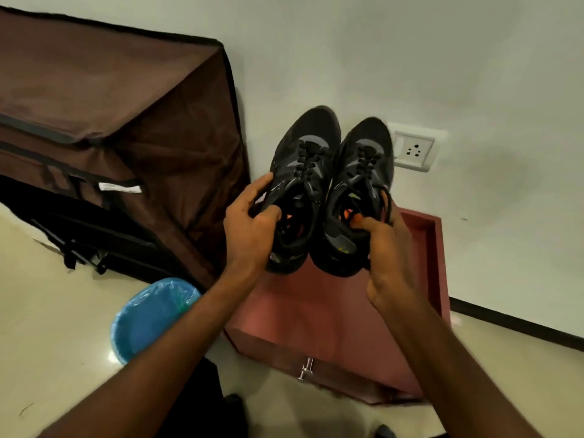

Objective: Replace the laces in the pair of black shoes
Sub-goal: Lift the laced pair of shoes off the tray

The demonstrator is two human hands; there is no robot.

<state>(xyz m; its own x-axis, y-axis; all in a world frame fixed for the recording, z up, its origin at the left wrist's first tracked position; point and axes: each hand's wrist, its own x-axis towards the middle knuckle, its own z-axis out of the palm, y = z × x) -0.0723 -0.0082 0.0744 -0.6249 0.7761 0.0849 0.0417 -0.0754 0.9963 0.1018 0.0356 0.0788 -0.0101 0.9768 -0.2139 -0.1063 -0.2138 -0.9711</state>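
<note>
The left hand [249, 226] grips the left black laced sports shoe [300, 184] by its collar. The right hand [387, 251] holds the right black shoe [357, 191], with its fingers [363, 221] curled into the opening, above an open red wooden drawer [316, 311].

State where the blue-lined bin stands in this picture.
In the head view the blue-lined bin stands on the floor at lower left, just under the left forearm, between the brown fabric cabinet and the pink drawer.

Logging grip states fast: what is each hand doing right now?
Left hand: grips the left black shoe at its collar.
Right hand: grips the right black shoe at its collar.
</note>
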